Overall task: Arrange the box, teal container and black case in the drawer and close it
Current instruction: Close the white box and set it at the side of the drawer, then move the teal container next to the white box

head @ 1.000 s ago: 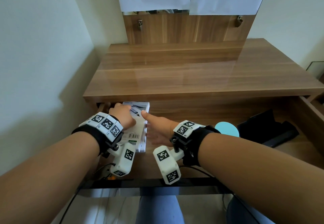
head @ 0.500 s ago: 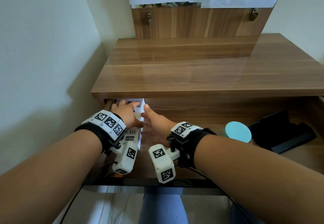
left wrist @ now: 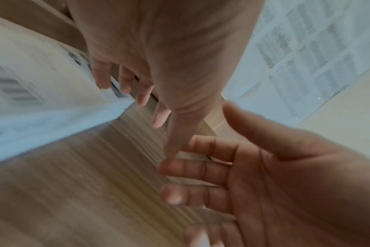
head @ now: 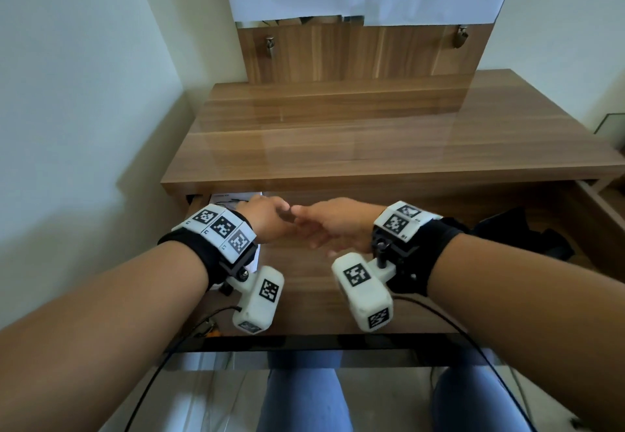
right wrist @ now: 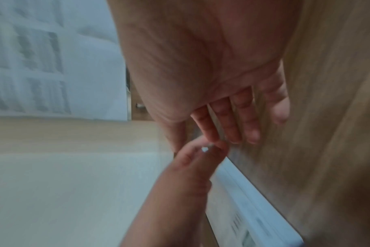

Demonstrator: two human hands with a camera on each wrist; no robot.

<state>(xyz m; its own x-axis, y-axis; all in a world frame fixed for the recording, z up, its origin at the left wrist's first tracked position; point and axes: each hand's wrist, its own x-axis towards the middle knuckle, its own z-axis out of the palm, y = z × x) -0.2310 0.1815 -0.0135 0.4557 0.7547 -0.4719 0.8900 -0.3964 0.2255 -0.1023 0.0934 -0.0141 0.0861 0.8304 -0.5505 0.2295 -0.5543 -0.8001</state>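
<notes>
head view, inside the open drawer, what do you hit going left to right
box → left hand → right hand → black case. The teal container is hidden in this view.

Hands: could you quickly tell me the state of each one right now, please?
Left hand: open, fingers relaxed beside the box, holding nothing.
Right hand: open, fingers straight, holding nothing.
</notes>
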